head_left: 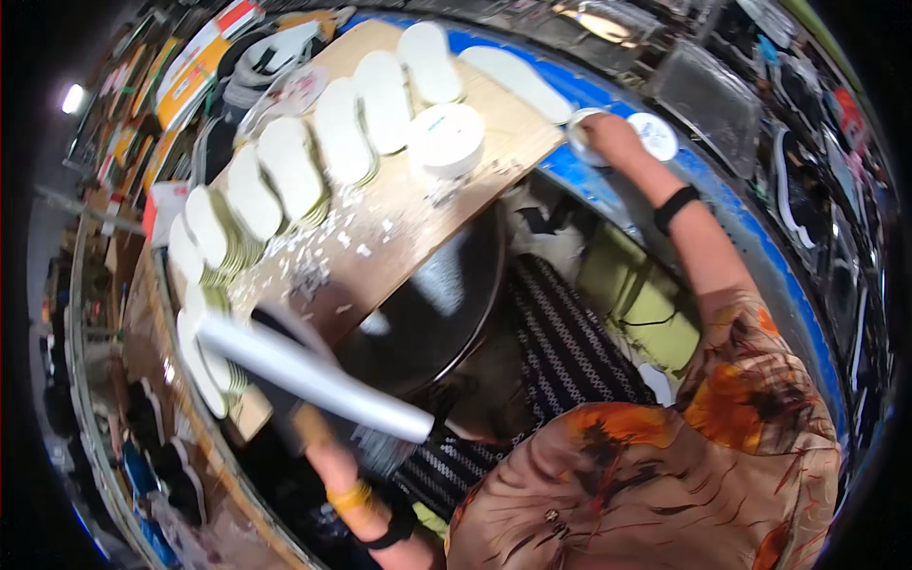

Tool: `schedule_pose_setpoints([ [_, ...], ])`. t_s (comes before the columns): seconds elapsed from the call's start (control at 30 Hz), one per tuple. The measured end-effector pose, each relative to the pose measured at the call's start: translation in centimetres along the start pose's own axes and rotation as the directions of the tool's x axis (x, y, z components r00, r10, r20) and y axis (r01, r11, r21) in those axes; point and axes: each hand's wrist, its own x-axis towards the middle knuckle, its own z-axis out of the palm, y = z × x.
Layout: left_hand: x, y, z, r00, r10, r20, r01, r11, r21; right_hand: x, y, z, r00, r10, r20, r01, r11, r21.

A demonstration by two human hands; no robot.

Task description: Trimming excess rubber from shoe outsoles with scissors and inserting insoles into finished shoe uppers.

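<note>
At the lower left my left hand, blurred by motion, grips a dark shoe with a thick white sole. The shoe is tilted, its sole turned upward, and smeared too. My right arm stretches to the far right, where my right hand is at a small round white tub on the blue surface. Its fingers are bunched together at the tub; what they hold, if anything, is hidden. Beside that hand lies a round white lid or dish. A single white insole lies just left of the tub.
Several stacks of white insoles line the far edge of a wooden board. A white round container stands on the board among scattered white scraps. A dark round basin sits below it. Shoes fill racks at the right.
</note>
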Motion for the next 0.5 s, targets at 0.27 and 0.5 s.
schedule_pose_setpoints([
  [0.27,3.4,12.0,7.3,0.990,0.131,0.042,-0.134,0.989,0.064,-9.6,2.3,-8.1,0.986,0.074,-0.149,-0.060,0.994,0.096],
  [0.5,2.7,9.0,6.0,0.959,0.285,-0.002,-0.255,0.862,0.438,-22.4,8.4,-10.1,0.848,0.528,0.042,-0.489,0.811,-0.320],
])
